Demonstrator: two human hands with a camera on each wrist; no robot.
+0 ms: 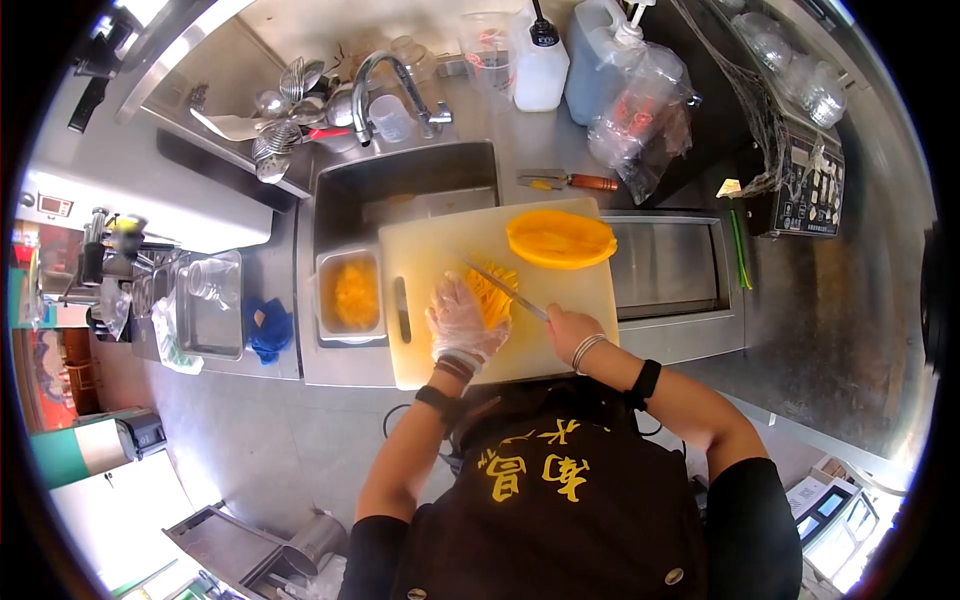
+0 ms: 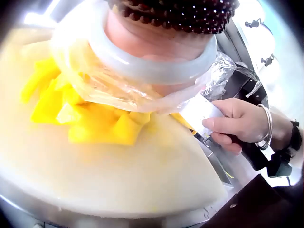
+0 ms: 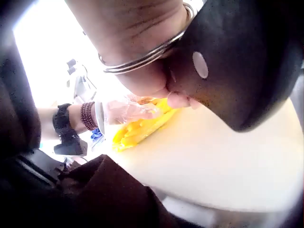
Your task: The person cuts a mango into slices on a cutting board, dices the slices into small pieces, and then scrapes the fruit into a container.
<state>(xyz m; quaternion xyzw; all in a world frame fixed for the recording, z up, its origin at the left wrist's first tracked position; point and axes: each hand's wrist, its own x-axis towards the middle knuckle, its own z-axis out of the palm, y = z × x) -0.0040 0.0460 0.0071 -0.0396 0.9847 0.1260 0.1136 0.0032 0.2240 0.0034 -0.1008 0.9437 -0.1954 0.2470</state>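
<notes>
My right hand [image 1: 575,330] grips the handle of a knife [image 1: 522,298], whose blade reaches up and left across a pile of orange-yellow strips [image 1: 490,295]. In the left wrist view the knife's broad blade [image 2: 202,114] shows beside the right thumb. My left hand [image 1: 465,318], in a clear plastic glove, rests on the strips with its fingers stretched forward. The right wrist view shows those gloved fingers [image 3: 152,112] laid over the sliced flesh [image 3: 142,130]. A peeled orange-yellow half [image 1: 562,240] lies at the far right of the white cutting board [image 1: 440,240].
A metal pan [image 1: 320,290] holding shredded orange-yellow pieces [image 1: 355,293] stands left of the board. Behind are a sink [image 1: 405,175] with a faucet [image 1: 375,60], and a wooden-handled tool [image 1: 592,182]. Jugs [image 1: 538,65] line the back. A blue cloth [image 1: 268,330] lies left.
</notes>
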